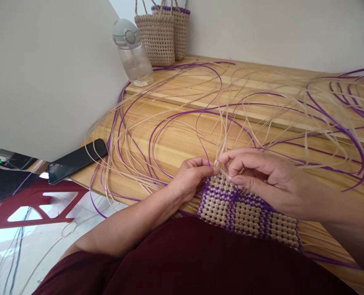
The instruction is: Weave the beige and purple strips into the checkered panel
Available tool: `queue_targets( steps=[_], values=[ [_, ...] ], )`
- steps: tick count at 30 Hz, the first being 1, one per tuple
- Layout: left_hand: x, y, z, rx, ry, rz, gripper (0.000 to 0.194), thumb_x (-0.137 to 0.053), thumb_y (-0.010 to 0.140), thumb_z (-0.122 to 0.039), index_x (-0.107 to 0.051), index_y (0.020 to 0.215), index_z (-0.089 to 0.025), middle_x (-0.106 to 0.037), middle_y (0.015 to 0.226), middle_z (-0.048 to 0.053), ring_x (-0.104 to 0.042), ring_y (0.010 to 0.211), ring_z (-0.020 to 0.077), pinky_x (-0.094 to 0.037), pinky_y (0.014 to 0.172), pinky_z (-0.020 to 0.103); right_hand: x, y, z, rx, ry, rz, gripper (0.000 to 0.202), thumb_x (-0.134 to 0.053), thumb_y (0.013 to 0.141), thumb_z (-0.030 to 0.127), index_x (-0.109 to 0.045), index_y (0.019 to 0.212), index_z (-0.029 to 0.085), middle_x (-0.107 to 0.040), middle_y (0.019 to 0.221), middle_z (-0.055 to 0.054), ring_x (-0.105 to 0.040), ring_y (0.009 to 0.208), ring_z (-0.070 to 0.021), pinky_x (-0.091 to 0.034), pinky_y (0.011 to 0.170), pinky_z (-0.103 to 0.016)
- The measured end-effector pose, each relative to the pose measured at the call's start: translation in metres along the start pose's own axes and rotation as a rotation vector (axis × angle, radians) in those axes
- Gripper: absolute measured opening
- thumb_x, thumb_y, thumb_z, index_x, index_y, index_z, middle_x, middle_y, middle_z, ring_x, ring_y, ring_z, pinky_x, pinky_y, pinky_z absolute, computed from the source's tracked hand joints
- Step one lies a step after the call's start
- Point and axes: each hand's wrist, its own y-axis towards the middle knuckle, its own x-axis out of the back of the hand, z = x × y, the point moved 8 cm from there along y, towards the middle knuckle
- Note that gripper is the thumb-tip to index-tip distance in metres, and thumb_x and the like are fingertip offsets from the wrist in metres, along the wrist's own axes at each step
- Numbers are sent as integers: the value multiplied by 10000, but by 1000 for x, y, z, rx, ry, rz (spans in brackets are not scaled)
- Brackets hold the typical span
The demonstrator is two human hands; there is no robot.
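Observation:
A woven panel [249, 215] in beige and purple checks lies on the table against my dark red shirt. My left hand [192, 176] pinches the panel's upper left corner between thumb and forefinger. Just to its right, my right hand [262, 174] is closed at the top edge, its thumb and forefinger together on a beige strand by the weave. Loose beige strands [224, 131] rise from that edge between both hands. A purple strand [202, 139] loops up beside my left thumb. Where the strands cross under my right fingers is hidden.
Long purple and beige strands spread over the wooden table [176, 141]. A clear bottle with a grey lid [134, 53] and woven baskets [157, 39] stand at the back. A black phone [77, 159] lies at the left edge. Below is a red stool [37, 200].

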Motion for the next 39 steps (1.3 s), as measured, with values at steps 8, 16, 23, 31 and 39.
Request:
queue_targets(
  steps=[8, 16, 23, 31, 39],
  values=[
    [-1, -4, -4, -36, 20, -12, 337, -868, 561, -290, -600, 701, -140, -597, 601, -16, -496, 514, 74, -337, 532, 225, -6, 20, -51, -312, 307, -130, 267, -646, 839, 408, -620, 955, 169, -638, 728, -12, -531, 601, -94, -405, 538, -220],
    [-1, -3, -6, -87, -9, 12, 328, -878, 565, -249, -601, 698, -134, -646, 667, -17, -522, 542, 63, -354, 547, 213, -7, 29, -64, -373, 202, -73, 282, -631, 816, 352, -641, 1056, 204, -670, 725, -2, -545, 585, -110, -414, 535, -246],
    [-2, -3, -7, -105, -17, 6, 357, -895, 507, -234, -596, 674, -134, -624, 623, -35, -500, 520, 52, -344, 545, 210, 0, 40, -43, -327, -94, -8, 225, -614, 823, 334, -694, 1001, 222, -691, 724, 11, -578, 588, -111, -419, 565, -252],
    [-1, 2, -2, -70, -13, 35, 271, -829, 568, -211, -585, 662, -140, -536, 544, -48, -440, 483, 56, -289, 523, 220, -9, 47, -1, 26, -592, -127, 153, -553, 862, 211, -687, 797, 179, -636, 848, -51, -568, 777, -157, -416, 718, -295],
    [-5, 4, -4, -129, -36, 89, 138, -781, 632, -180, -667, 688, -127, -638, 645, 7, -541, 572, 97, -400, 616, 249, 12, 79, 40, -27, -330, -76, 413, -561, 905, 480, -604, 644, 163, -606, 700, -26, -569, 758, -151, -416, 777, -303]
  ],
)
